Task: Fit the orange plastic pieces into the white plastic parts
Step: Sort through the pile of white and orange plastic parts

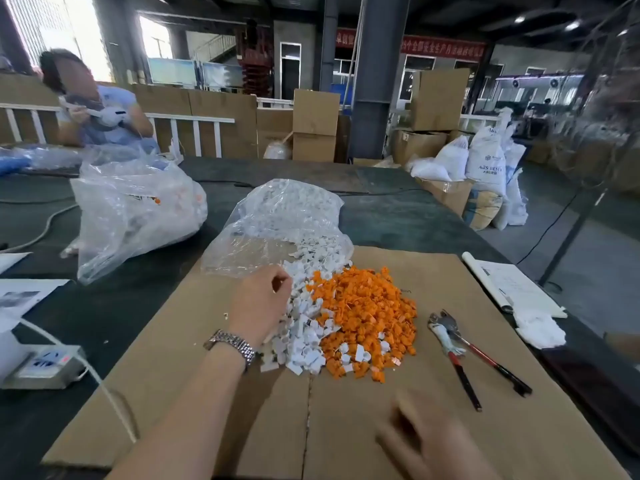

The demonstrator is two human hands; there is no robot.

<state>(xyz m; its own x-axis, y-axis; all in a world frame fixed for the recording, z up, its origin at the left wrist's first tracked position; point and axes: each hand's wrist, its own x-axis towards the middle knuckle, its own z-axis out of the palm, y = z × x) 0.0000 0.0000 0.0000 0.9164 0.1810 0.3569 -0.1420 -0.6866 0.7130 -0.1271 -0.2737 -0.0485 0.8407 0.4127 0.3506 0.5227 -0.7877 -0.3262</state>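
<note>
Right hand (427, 441) motion-blurred, left hand (259, 303) fingertips hidden

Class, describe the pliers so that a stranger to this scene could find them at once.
Start at the cardboard sheet on the dark table. Right of the orange pieces lie the pliers, handles spread. They are the only metal tool there, with red and black handles.

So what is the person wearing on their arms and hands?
Not much! The left hand is bare, with no glove, and the arm behind it has no sleeve showing. On that wrist sits a shiny silver metal watch band made of little links. The right hand is bare too, but it looks blurry, so any small thing like a ring cannot be made out.
</note>
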